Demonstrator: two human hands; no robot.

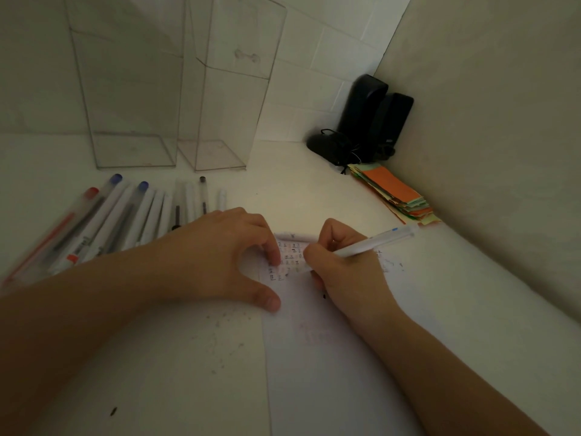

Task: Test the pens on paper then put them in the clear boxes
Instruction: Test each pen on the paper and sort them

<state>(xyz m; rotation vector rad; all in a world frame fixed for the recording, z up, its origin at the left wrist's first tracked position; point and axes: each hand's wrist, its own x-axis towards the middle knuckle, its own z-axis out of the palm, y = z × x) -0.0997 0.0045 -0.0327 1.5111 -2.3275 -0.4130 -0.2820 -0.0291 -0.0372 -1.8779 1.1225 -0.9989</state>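
Pen gripped by right hand | left hand flat, pinning paper edge

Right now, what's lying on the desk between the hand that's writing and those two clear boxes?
In the head view, mostly bare white desk separates the right hand from the clear boxes. Only the curled top edge of the paper lies there.

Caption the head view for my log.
Right hand tests a white pen on paper; left hand steadies it.
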